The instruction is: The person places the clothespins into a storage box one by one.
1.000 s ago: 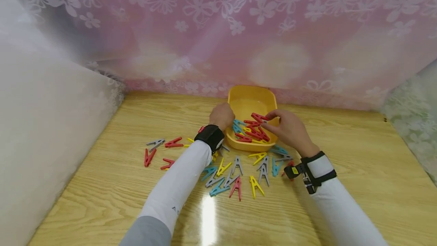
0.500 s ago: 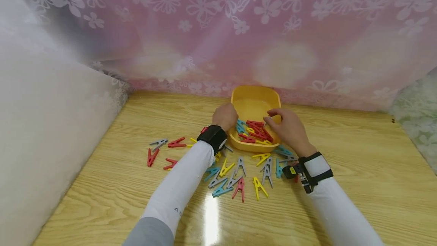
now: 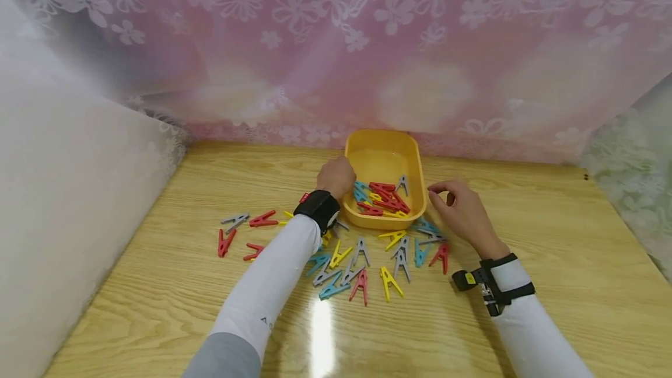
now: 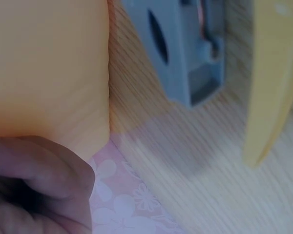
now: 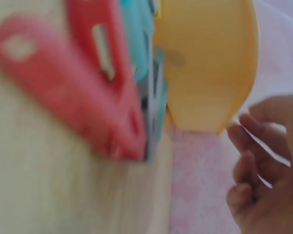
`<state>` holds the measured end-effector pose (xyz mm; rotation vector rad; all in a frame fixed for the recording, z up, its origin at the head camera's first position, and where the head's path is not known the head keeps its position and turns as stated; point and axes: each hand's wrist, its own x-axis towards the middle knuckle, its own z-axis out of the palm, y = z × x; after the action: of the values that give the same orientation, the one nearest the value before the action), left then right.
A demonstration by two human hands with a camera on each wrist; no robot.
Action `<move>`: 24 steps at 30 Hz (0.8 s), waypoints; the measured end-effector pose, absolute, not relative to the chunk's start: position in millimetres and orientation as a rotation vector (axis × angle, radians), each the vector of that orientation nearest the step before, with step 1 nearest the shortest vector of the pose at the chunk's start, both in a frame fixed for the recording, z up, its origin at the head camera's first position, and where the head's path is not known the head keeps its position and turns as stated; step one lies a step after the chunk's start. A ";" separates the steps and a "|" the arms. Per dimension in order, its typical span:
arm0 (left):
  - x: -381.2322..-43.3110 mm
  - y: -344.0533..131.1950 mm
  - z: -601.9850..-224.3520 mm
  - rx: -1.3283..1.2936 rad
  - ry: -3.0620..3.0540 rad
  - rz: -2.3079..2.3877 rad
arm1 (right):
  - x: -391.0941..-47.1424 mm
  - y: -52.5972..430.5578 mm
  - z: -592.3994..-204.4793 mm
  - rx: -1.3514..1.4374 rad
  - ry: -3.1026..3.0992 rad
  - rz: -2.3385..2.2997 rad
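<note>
A yellow plastic basin [image 3: 383,223] holds red, blue and yellow clothespins plus a grey clothespin [image 3: 402,184] near its right wall. My left hand [image 3: 336,177] grips the basin's left rim; its curled fingers [image 4: 44,170] lie against the outer wall in the left wrist view. Just outside the right wall is my right hand [image 3: 462,209], fingers loosely bent with nothing between them. Below it on the table lie a red clothespin [image 3: 441,257] and a blue clothespin [image 3: 421,252]. In the right wrist view, the right hand [image 5: 268,165] shows beside the basin's edge.
Several loose clothespins in red, yellow, grey and blue lie in front of the basin, such as a yellow clothespin [image 3: 391,283]. More, including a red clothespin [image 3: 226,243], lie left of the left forearm. A pink floral cloth [image 3: 294,74] hangs behind the wooden table [image 3: 131,308].
My right hand has let go of a red clothespin and then the grey clothespin inside the basin, and has moved right, out past the rim. The left hand stays at the left rim.
</note>
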<state>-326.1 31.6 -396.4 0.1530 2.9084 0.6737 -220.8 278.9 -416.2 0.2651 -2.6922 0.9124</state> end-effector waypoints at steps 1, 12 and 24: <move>-326.3 31.1 -396.4 0.150 2.909 0.670 | -218.1 281.4 -417.5 0.293 -2.719 0.905; -328.6 29.3 -399.2 0.138 2.925 0.628 | -177.3 302.3 -421.3 0.630 -2.941 0.905; -326.4 33.3 -394.9 0.157 2.912 0.643 | -148.4 302.5 -429.8 1.010 -2.801 0.609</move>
<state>-326.4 33.3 -394.9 0.1569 2.9122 0.6431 -148.4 302.5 -429.8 1.0098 -2.8012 0.6089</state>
